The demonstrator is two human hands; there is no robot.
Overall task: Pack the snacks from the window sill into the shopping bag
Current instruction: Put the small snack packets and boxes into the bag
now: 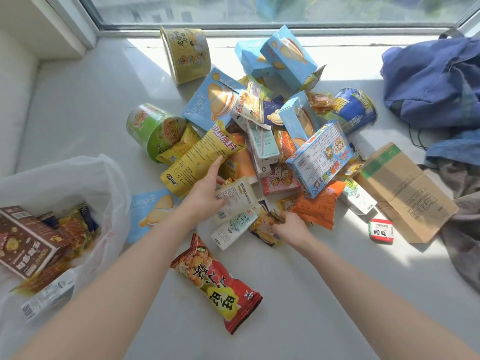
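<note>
Shopping bag [100, 175] with brown box [26, 242], yellow packets [75, 227]

A home: a sunlit window sill [78, 105] with crumpled clothes [436, 81] beside a window [259, 9].

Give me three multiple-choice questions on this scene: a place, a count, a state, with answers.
1. Where does the shopping bag lie?
A) left of the snack pile
B) right of it
C) against the window glass
2. How many round tubs show on the sill?
A) one
B) three
C) five
3. What is the right hand doing?
A) lying flat and empty
B) gripping a small yellow packet
C) reaching inside the bag

Answers:
1 A, the white bag sits at the left edge.
2 B, a yellow tub, a green tub and a blue tub.
3 B, its fingers curl round the packet.
</note>
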